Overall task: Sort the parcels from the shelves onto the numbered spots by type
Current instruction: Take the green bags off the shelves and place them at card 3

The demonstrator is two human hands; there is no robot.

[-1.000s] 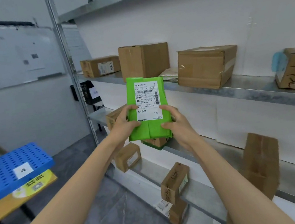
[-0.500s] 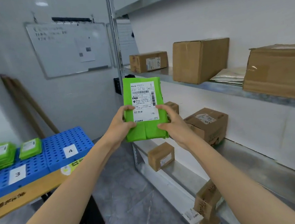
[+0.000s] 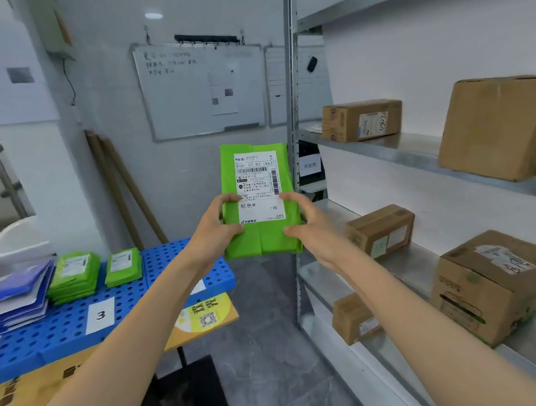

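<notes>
Green parcel (image 3: 258,200) hangs upright between the shelves (image 3: 388,147) and the right end of the blue tabletop (image 3: 126,301), label toward us so we can judge its type, left hand (image 3: 213,233) and right hand (image 3: 310,226) pinching its lower sides with curled fingers (image 3: 288,197).

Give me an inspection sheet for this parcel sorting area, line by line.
Surface: blue boards on a table; card 3 showing.
Job's things: green parcel held upright; taller green stack and lower green stack behind card 3; cardboard boxes on the shelves.
Clutter: blue flat stack at left; yellow sign at the table edge.
Hands: left hand and right hand grip the green parcel's lower sides.
Cables: thin dark cable down the wall.
Surroundings: whiteboard, sink, leaning poles, grey floor.
</notes>
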